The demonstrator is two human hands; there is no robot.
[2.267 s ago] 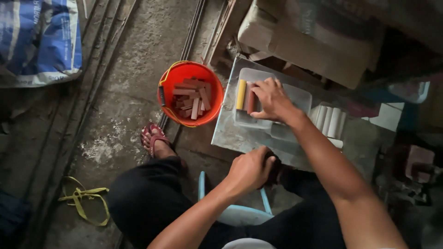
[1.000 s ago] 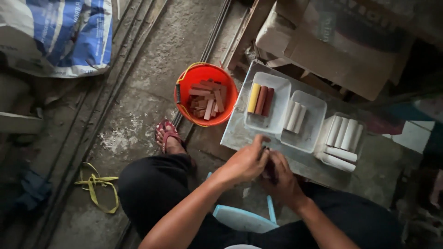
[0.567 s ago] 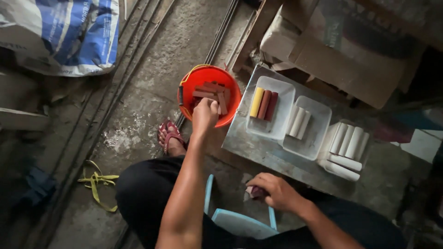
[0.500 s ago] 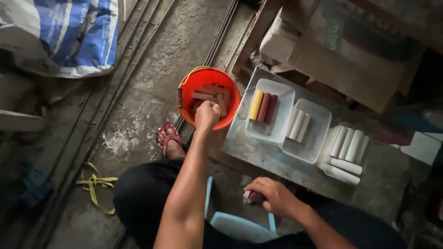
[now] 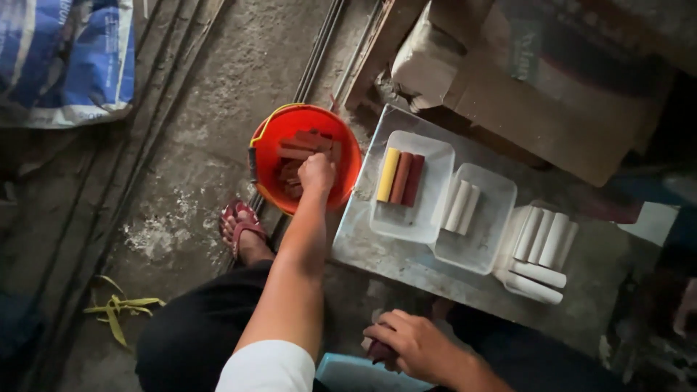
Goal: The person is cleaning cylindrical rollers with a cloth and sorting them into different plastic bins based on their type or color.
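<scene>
1. Head view: your left hand (image 5: pixel 317 172) is down inside the orange bucket (image 5: pixel 270 138), fingers curled onto the reddish-brown sticks (image 5: pixel 299 143); whether one is actually pinched, you cannot tell.
2. Half a second ago that hand sat in the same bucket, so the pick is not finished.
3. Your right hand (image 5: pixel 411 346) rests by your lap, closed around a small dark piece (image 5: pixel 379 352).
4. Right of the bucket, a clear tray (image 5: pixel 433 163) holds yellow, brown and red sticks; beyond it, white sticks (image 5: pixel 460 205).
5. Far left of the grip lies a blue-and-white sack (image 5: pixel 65 62); a brown cardboard box (image 5: pixel 537 109) sits beyond the trays.
</scene>
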